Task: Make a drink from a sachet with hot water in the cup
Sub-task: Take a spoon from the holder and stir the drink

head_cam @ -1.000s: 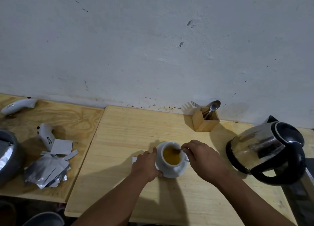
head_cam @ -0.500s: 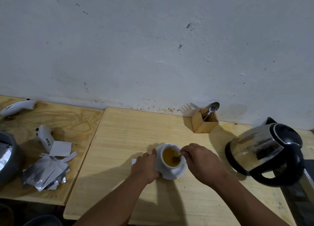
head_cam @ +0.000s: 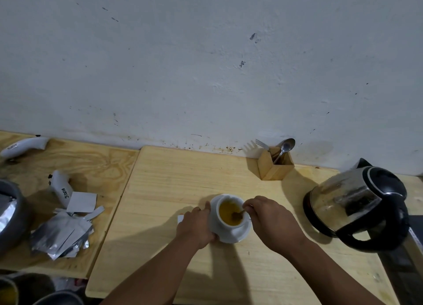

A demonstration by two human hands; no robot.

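Cup [head_cam: 229,213] btwn hands, spoon [head_cam: 238,215] in R hand [head_cam: 270,222]

**Stirring the yellow drink**

The left hand [head_cam: 196,226] holds the side of the white cup [head_cam: 229,230], which sits on a saucer [head_cam: 240,234]. The right hand [head_cam: 272,222] pinches a small spoon [head_cam: 238,215] that dips into the yellow drink. Far right of the right hand stands a kettle [head_cam: 357,204]. Well left of the left hand lie torn silver sachets [head_cam: 60,236].
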